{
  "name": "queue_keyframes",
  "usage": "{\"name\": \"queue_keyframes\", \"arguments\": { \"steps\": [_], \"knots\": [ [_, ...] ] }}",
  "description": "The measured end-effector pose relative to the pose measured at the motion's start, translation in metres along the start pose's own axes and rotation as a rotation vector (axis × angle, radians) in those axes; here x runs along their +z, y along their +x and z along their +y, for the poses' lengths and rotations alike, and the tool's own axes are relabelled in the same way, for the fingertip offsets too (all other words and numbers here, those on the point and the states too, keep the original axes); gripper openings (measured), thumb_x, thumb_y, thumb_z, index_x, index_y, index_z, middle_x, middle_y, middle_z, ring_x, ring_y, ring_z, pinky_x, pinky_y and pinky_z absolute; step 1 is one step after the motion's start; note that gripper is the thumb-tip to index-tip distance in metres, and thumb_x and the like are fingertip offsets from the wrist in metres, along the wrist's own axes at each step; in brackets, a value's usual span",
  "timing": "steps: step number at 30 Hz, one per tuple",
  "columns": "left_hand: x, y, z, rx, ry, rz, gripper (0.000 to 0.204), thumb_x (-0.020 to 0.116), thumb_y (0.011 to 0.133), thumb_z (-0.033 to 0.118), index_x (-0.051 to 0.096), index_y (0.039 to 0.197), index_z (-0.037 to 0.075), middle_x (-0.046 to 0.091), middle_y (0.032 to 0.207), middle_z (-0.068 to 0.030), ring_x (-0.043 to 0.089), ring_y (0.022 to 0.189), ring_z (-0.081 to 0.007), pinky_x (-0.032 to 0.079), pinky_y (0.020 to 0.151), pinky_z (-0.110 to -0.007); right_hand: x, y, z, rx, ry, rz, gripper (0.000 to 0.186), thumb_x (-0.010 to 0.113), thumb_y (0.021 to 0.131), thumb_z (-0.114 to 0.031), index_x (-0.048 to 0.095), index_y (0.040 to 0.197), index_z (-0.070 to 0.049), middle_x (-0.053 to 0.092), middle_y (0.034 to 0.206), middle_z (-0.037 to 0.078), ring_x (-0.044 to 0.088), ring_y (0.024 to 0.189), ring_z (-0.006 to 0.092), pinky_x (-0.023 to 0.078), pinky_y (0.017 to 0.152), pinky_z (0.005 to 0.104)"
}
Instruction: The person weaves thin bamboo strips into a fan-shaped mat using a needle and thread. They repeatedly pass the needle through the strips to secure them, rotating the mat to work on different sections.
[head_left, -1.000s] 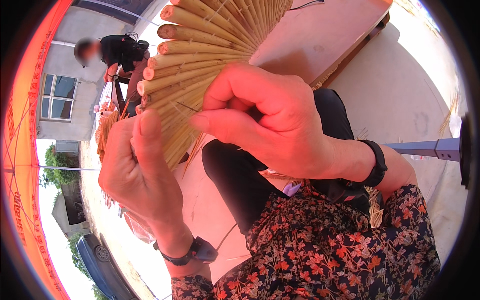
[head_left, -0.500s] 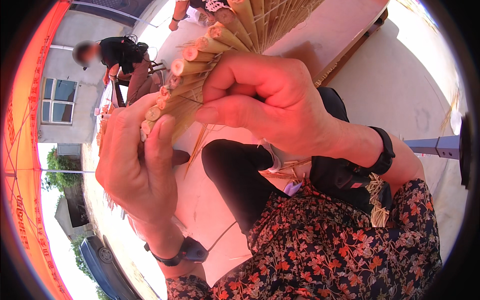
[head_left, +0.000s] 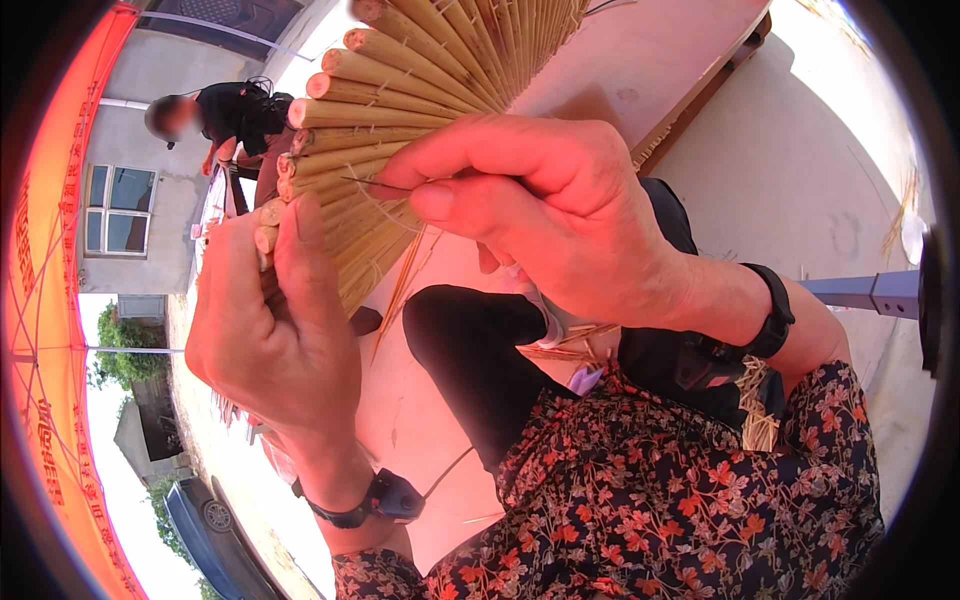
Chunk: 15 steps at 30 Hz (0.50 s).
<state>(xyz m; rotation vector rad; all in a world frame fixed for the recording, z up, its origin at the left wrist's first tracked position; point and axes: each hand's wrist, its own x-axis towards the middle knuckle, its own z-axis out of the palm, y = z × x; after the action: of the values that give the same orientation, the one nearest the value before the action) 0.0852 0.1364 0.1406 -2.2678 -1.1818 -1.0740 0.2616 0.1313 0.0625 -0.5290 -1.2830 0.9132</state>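
Note:
A fan of pale bamboo-like stalks [head_left: 420, 70], round cut ends outward, spreads across the upper middle, stitched with fine thread [head_left: 395, 218]. My left hand [head_left: 275, 310] is closed on its lower left edge, thumb beside the cut ends. My right hand [head_left: 555, 220] pinches a thin dark needle [head_left: 375, 182] between forefinger and thumb, with the point lying over the stalks. My hands hide part of the fan's lower side.
Behind at upper left, a co-worker in black [head_left: 235, 120] bends over. An orange canopy [head_left: 60, 250] edges the left. Right are a board [head_left: 690, 70] and a metal bar [head_left: 850, 292]; loose straws [head_left: 405, 290] lie below the fan.
The fan tilted end-on half a second ago and now shows its flat face again. My right forefinger has stretched further left over the stalks. My left hand has shifted slightly down-left.

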Motion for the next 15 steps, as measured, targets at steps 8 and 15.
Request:
{"name": "queue_keyframes", "arguments": {
  "steps": [8, 15],
  "knots": [
    [0.0014, 0.0005, 0.0042, -0.037, -0.032, -0.008, 0.014, 0.071, 0.098, 0.008, 0.067, 0.088, -0.001, 0.061, 0.071, -0.0024, 0.05, 0.058, -0.0043, 0.041, 0.053, -0.022, 0.001, -0.0021, 0.0005, -0.044, -0.076, 0.012, 0.024, 0.062, 0.099, 0.0, 0.074, 0.12, -0.001, 0.067, 0.084, -0.004, 0.053, 0.073, -0.0002, 0.044, 0.062, 0.0176],
    [0.0004, -0.0018, 0.0059, -0.049, 0.003, -0.017, 0.013, 0.07, 0.098, 0.007, 0.067, 0.089, -0.002, 0.062, 0.072, -0.0028, 0.051, 0.059, -0.0045, 0.043, 0.054, -0.022, -0.0004, -0.0012, -0.0055, 0.079, 0.015, -0.003, 0.019, 0.066, 0.097, -0.006, 0.072, 0.112, 0.002, 0.076, 0.095, 0.012, 0.07, 0.088, 0.0145, 0.054, 0.079, 0.0282]
  ]
}}
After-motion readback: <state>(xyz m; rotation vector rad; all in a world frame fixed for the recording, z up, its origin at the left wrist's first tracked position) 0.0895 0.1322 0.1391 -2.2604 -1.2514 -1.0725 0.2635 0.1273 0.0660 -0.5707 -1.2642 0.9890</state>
